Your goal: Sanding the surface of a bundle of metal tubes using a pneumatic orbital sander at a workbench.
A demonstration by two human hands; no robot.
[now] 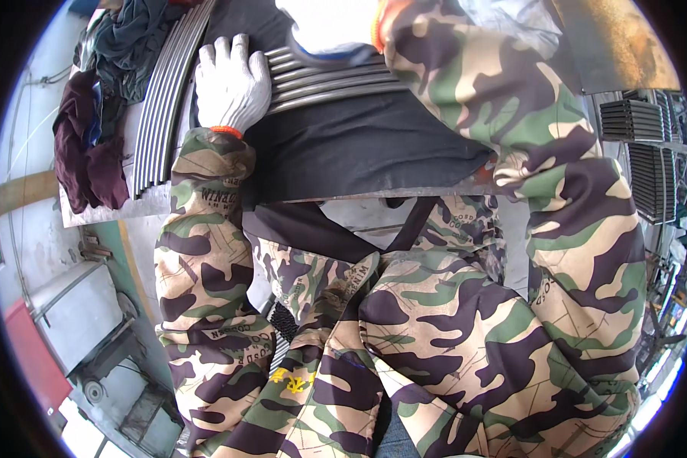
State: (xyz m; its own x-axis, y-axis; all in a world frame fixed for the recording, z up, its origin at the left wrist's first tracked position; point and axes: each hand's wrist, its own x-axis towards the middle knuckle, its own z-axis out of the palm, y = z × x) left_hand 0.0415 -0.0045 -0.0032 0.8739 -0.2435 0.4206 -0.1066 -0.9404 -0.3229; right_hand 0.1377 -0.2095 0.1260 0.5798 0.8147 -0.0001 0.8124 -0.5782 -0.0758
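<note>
My left hand (233,85), in a white knit glove with an orange cuff, lies with fingers stretched out at the left ends of several grey metal rods (336,93). The rods lie side by side across a black cloth (343,145) on the table. My right hand (330,27), also in a white glove, is over the rods at the top of the view. It looks washed out, and its fingers cannot be told apart. A dark blue edge shows beneath it; what that belongs to is unclear.
Another row of metal rods (172,99) lies lengthwise to the left. Beyond it are crumpled dark green cloth (130,46) and maroon cloth (91,168). A rusty sheet (618,42) is at the upper right, with stacked dark metal bars (633,120) on a rack below.
</note>
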